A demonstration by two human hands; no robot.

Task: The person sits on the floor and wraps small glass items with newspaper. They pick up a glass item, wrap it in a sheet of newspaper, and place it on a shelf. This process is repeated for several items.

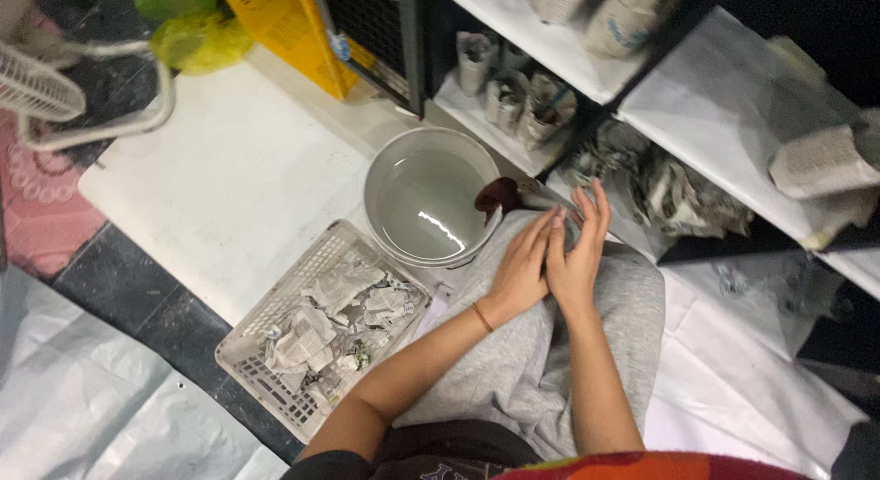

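Left hand (521, 271) and right hand (577, 253), both empty and flat, press together on the grey-trousered knee (623, 297) beside the round grey water-filled plastic basin (423, 198); rub evenly.

Left hand (521, 271) and right hand (576, 260) rest pressed together, empty, on grey-trousered knee (550, 352).

Grey trousers (541, 352) — thin orange wristband (482, 317)

The grey bucket (385, 173) looks like smooth plastic, its water glossy. A white plastic lattice basket (275, 315) holds crumpled matt newsprint scraps (339, 320). The trousers (522, 352) are soft, matt grey cloth.
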